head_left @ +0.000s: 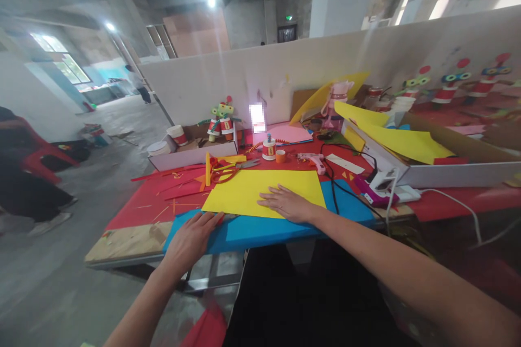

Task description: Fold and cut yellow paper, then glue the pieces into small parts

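A yellow sheet [244,187] lies flat on a blue sheet [252,232] at the table's near edge. My right hand [287,203] rests palm down on the yellow sheet, its fingers stretched out toward the left. At the sheet's near left corner is my left hand [193,236], with its fingers extended over the blue sheet. A small reddish bit shows at its fingertips, too unclear to name. Just beyond the yellow sheet lie scissors [228,172] with orange handles, beside a yellow piece standing on edge [208,169].
Behind the sheet stand a small paper-cup figure [269,148] and an orange ring [280,156]. A pink glue gun [312,161], black cable and purple power strip [372,192] are on the right. Boxes [459,173] and robot-like figures [223,122] stand farther back.
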Available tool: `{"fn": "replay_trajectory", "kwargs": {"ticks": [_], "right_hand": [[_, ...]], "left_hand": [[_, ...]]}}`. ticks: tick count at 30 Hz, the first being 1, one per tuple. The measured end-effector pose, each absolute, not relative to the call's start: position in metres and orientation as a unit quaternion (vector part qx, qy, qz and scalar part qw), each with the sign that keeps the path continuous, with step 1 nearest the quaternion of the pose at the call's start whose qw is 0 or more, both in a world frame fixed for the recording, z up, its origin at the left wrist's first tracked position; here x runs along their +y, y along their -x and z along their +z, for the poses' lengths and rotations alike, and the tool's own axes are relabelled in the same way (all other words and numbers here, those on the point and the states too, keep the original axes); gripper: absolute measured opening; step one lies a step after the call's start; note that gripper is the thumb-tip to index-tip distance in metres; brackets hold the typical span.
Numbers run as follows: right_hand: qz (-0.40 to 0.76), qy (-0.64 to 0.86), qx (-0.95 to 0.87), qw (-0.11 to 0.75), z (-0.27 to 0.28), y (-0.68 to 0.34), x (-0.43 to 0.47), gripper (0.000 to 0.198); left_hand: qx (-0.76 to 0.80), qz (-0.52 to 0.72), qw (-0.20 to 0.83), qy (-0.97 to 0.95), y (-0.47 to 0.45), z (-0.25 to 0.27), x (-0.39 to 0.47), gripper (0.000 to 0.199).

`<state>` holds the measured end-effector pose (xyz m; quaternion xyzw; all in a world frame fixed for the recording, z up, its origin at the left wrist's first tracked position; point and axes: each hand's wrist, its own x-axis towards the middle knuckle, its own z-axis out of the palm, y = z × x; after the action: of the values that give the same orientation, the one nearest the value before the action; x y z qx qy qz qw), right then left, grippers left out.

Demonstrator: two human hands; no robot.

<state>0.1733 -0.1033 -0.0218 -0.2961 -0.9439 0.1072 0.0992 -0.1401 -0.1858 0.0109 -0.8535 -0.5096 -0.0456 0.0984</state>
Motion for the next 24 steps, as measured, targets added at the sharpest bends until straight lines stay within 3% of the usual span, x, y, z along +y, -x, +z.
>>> {"fn": "replay_trajectory", "kwargs": {"ticks": [24], "right_hand": [[0.097, 0.301, -0.943, 0.099, -0.024, -0.172, -0.101, 0.049]], "left_hand": [[-0.514, -0.034, 0.087, 0.853, 0.126, 0.013, -0.195, 0.048]]}}
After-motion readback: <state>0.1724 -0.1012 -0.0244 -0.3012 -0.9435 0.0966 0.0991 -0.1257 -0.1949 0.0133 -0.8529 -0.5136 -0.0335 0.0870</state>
